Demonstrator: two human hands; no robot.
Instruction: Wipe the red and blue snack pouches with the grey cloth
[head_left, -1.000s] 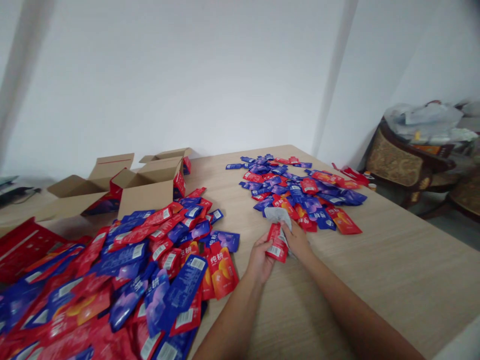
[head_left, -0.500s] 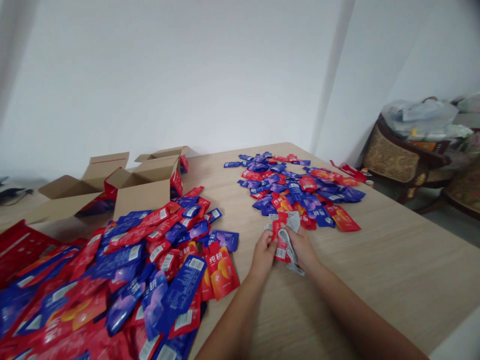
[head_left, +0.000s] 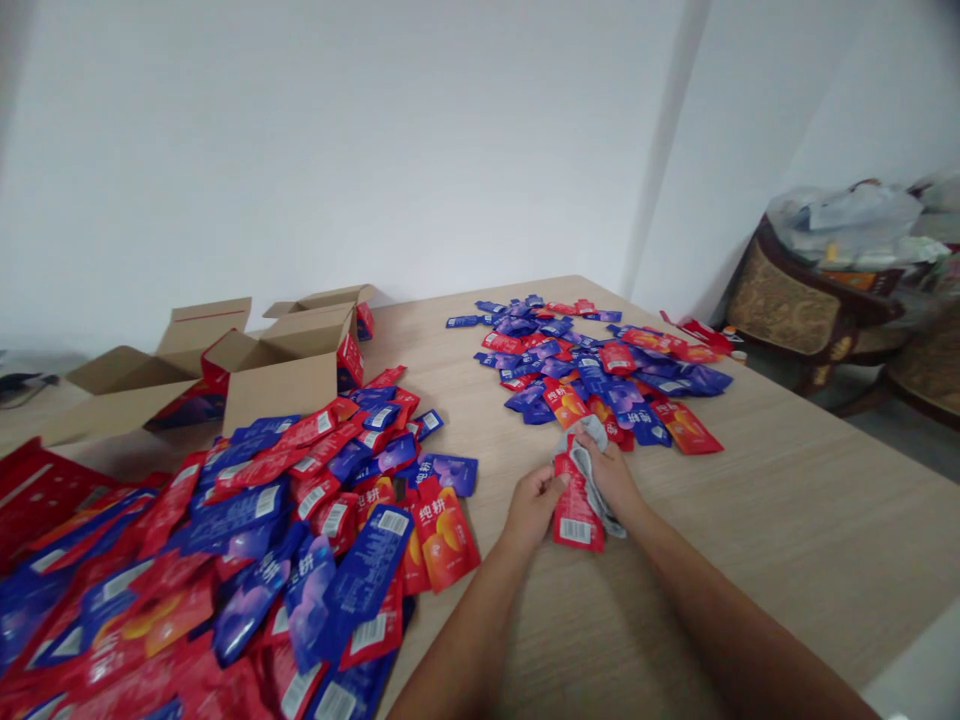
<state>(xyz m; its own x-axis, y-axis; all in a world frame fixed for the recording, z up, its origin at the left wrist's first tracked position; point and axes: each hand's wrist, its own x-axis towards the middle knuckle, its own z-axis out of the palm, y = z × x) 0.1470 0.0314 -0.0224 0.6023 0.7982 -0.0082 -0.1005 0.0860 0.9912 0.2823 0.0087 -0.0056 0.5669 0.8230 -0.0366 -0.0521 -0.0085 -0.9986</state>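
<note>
Left hand [head_left: 534,508] is closed on the edge of a red pouch [head_left: 576,508], with the thumb on its front. Right hand [head_left: 611,480] holds a grey cloth [head_left: 592,478] against the upper part and the right side of the same pouch. The pouch is between the two hands, over the table [head_left: 780,500], and its barcode end points to the person. Just beyond the hands lies the far pile [head_left: 592,370] of red and blue pouches. At the left is the near pile [head_left: 255,520], bigger, and behind it stand open boxes [head_left: 281,385].
</note>
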